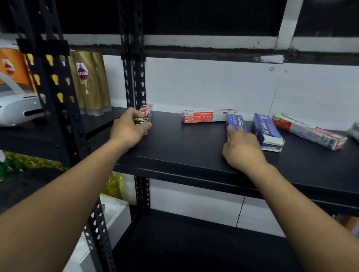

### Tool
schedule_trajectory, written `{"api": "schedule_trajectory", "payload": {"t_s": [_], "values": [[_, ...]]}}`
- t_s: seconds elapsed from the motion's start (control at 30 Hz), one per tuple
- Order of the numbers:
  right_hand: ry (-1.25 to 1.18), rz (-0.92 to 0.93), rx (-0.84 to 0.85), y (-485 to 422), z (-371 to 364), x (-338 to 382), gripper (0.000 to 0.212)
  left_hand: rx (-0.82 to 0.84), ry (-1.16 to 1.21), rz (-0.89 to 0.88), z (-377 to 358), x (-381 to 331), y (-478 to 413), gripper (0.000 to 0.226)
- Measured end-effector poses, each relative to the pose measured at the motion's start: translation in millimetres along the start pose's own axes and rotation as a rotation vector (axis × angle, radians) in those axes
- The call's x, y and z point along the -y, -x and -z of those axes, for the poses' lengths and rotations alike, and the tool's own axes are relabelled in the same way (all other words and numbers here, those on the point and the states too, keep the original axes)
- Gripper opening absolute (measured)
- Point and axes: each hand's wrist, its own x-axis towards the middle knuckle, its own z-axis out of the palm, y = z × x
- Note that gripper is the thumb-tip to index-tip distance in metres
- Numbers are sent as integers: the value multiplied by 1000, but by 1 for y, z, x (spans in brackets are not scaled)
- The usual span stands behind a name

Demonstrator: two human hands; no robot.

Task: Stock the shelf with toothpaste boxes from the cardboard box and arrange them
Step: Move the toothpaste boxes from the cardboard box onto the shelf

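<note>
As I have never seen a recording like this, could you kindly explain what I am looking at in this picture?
No machine here: these are a person's two bare arms, filmed by a wide-angle camera worn on their head, looking forward and down. They reach onto a black metal shelf board. The left hand grips a stack of dark red-and-yellow toothpaste boxes by the black upright post. The right hand holds the near end of a slim blue toothpaste box. Nearby lie a red-and-white toothpaste box, a stack of blue packs and a slanted red, white and grey box.
</note>
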Motion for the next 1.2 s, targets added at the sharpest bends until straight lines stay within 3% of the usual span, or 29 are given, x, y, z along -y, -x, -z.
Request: {"api": "schedule_trajectory", "payload": {"t_s": [0.2,0.43,0.57,0.67,0.8,1.03,1.2], "values": [[-198,46,-120,6,-6,-13,42,-56,-14,-53,2,-7,9,24],[-286,43,-135,21,1,-9,53,-42,-141,-75,3,-8,15,27],[-301,46,-194,32,7,-7,49,-94,-238,-126,5,-9,24,38],[-286,100,-287,45,13,-7,44,-149,-364,-219,6,-14,43,50],[-304,220,-326,80,15,-11,43,-179,-383,-375,5,-25,81,46],[-278,415,-330,154,-1,-28,44,-98,-301,-652,-12,-40,167,38],[-240,361,-263,200,-38,-54,46,17,-268,-802,-42,-17,222,29]]}}
